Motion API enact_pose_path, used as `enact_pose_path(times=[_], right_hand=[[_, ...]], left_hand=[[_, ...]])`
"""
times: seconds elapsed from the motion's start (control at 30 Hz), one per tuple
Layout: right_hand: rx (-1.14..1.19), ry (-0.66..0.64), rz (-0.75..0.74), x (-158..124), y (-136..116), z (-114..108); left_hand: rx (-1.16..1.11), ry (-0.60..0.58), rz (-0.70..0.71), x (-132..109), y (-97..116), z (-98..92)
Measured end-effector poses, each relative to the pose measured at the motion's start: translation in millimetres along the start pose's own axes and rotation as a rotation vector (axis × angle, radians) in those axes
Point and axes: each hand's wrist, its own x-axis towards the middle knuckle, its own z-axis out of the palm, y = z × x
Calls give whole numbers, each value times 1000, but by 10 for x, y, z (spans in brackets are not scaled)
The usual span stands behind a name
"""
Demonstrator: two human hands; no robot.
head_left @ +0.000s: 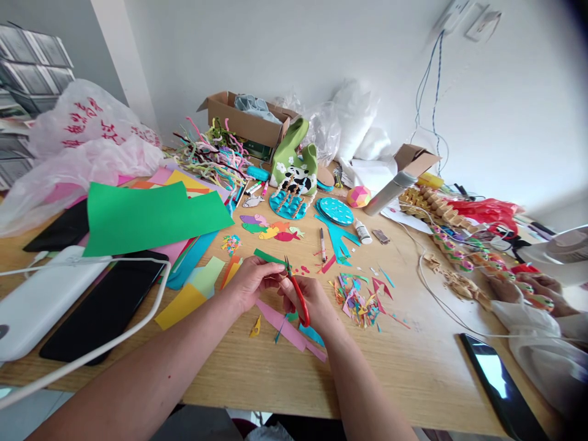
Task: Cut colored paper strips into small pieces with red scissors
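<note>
My left hand (252,283) pinches a narrow strip of green paper (269,257) over the middle of the table. In my right hand (310,298) is a pair of red-handled scissors (301,300), its blades pointing away from me and touching or close to the strip's right end. Below my hands lie a pink paper strip (282,324) and a small yellow paper scrap (255,326). Beyond them rest several colourful paper fish (269,229). A heap of cut paper scraps (361,300) lies to the right of my right hand.
Green sheets (151,214), a power bank (46,306) and a black phone (110,306) lie left. Blue discs (335,210), a green panda bag (294,162) and a steel flask (390,191) stand behind. At right are another phone (498,383), a cable and another person's hand (539,285).
</note>
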Motion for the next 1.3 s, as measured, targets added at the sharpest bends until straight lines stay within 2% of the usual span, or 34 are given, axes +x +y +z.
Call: enact_pose_path(times=[0.3, 1.3], right_hand=[[13, -3, 0, -1, -34, 5], [45, 9, 44, -11, -24, 5]], left_hand=[[-26, -34, -2, 7, -18, -11], [16, -22, 3, 6, -5, -1]])
